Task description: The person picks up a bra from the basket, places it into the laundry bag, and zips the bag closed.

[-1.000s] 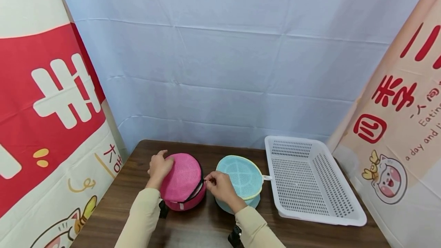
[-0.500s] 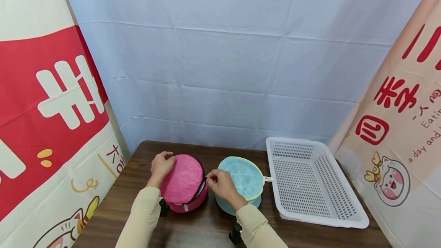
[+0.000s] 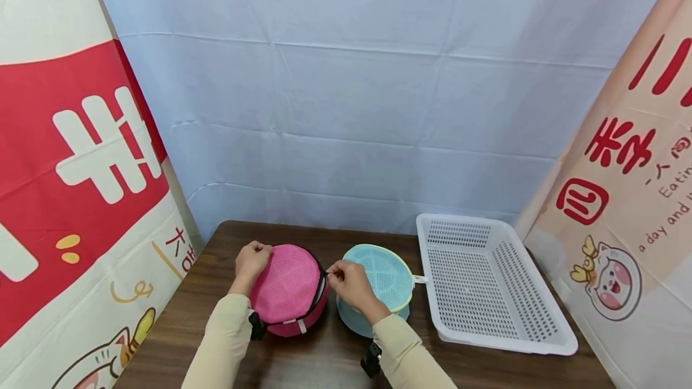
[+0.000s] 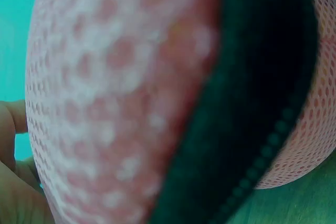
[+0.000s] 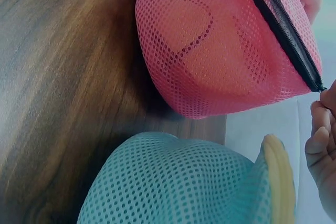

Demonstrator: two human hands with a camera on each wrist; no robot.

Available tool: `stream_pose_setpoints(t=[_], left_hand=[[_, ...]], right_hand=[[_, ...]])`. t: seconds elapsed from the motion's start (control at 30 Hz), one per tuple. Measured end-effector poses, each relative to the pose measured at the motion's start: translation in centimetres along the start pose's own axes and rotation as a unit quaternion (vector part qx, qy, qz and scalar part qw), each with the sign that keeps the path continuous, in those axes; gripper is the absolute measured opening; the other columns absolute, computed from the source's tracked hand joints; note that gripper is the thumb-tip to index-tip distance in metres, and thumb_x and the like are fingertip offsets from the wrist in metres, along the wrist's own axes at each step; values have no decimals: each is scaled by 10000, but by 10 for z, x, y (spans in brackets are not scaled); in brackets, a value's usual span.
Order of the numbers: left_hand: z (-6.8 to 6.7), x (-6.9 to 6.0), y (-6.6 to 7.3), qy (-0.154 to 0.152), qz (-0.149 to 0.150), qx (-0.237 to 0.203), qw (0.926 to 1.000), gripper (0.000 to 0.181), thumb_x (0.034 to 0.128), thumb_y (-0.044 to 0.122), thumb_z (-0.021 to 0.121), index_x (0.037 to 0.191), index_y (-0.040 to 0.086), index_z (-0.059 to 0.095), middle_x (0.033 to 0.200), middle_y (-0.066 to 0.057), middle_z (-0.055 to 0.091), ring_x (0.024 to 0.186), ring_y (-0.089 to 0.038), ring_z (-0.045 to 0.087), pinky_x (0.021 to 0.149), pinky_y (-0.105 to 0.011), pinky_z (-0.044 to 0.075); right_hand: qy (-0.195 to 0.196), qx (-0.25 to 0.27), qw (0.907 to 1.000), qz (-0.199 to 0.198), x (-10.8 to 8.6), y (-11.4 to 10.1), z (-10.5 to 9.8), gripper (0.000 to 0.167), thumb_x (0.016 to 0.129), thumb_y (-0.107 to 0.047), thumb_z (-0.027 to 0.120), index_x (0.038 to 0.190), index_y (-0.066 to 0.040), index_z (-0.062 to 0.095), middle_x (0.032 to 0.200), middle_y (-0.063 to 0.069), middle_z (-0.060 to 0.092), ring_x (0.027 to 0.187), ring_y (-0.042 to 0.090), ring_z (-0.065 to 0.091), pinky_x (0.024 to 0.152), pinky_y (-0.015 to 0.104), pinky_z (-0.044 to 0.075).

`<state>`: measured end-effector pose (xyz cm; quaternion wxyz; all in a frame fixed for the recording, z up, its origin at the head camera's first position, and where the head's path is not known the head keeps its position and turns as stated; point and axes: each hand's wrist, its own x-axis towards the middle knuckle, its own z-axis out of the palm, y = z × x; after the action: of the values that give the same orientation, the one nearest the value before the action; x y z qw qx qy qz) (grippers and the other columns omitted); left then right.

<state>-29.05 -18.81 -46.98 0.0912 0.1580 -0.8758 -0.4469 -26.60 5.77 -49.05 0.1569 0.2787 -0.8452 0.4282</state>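
Note:
A round pink mesh laundry bag [image 3: 286, 284] with a black zipper [image 5: 283, 32] stands on the table at the left. My left hand [image 3: 252, 262] grips its upper left edge; in the left wrist view the pink mesh and dark zipper band fill most of the picture, with part of the hand at the left edge. Between thumb and finger, my right hand [image 3: 350, 284] pinches the zipper's end at the bag's right side. A gap shows along the zipper beneath the top. Close by the right hand sits a light blue mesh bag [image 3: 386, 278] with yellow trim.
A white perforated plastic basket [image 3: 432, 311] lies right of the blue bag, whose white loop [image 3: 419, 280] reaches toward its rim. The dark wooden table [image 3: 319, 365] ends at a pale blue curtain [image 3: 346, 137]; printed cloths hang at both sides.
My right hand has moved slightly right and away with the zipper end. The pink bag has turned a little, its white tag shifting right along the front. The left hand keeps its hold.

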Motion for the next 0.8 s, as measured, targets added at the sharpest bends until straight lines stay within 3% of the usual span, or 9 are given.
stream_pose_setpoints(t=[0.2,0.43,0.57,0.8], left_hand=[[0,-2,0,77,-138,-131,9998,237,893,264,534,887,36,599,914,-143,582,849,-305,500,691,-390,377],[2,-8,-1,-50,-180,-771,9968,205,882,219,541,900,20,584,945,-159,563,887,-309,477,701,-393,377],[4,-11,-4,105,-176,-861,9961,198,880,210,540,887,15,574,926,-157,558,870,-301,474,689,-379,374],[9,-15,-5,223,-530,-1083,9925,206,880,224,528,852,21,548,923,-161,542,865,-300,461,676,-376,371]], right_hand=[[75,-75,9997,-212,1,0,-1,71,780,29,640,773,-37,665,679,-27,571,578,44,486,512,204,419],[74,-442,9987,-243,-6,-3,-7,80,778,-7,648,765,-85,665,701,-52,545,615,64,482,542,218,415],[78,-480,9981,-384,-6,-2,-9,71,791,-8,646,786,-74,669,720,-36,557,616,66,494,544,211,419],[341,-419,9959,-728,-4,3,-7,73,774,16,652,767,-56,665,701,-18,569,588,75,500,518,223,418]])
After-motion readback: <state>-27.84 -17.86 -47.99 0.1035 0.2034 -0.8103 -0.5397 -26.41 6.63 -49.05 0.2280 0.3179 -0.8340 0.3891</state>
